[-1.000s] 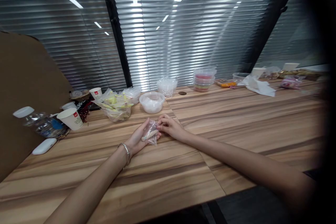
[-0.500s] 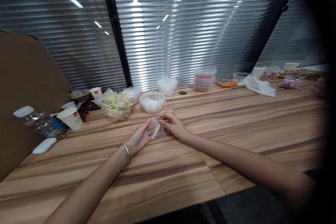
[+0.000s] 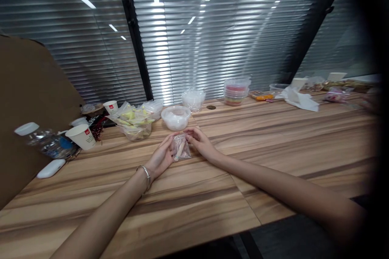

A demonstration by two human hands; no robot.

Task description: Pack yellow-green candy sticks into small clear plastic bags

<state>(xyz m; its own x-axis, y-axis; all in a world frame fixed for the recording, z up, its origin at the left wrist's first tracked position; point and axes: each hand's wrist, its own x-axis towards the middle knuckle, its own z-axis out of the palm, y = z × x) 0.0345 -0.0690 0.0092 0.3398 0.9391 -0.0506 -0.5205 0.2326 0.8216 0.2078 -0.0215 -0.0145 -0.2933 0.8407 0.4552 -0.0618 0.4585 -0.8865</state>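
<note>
A small clear plastic bag [image 3: 181,147] with a pale stick-shaped piece inside stands on the wooden surface [image 3: 273,137], pinched between both hands at the middle of the scene. The left hand [image 3: 162,156] lies just left of it, fingers curled round the bag's left edge. The right hand [image 3: 199,141] comes in from the right, fingertips closed on the bag's upper right corner. The bag sits directly between the two hands, about equally close to each. The pale piece inside has its long axis running from near-left up to far-right, tilted rather than flat.

Just beyond the hands, on the far side, is a round clear plastic tub [image 3: 176,117] with white contents. Farther back stands a second clear tub [image 3: 193,99], also whitish inside. To the left is a clear plastic container heaped with small bags of yellow pieces [image 3: 135,121]. Farther left are two white paper cups [image 3: 82,136], one lying tilted, and a clear plastic water bottle [image 3: 45,141] on its side. To the far right stands a stack of clear lidded tubs with red and green contents [image 3: 236,91], with crumpled white paper [image 3: 299,99] beyond it.
</note>
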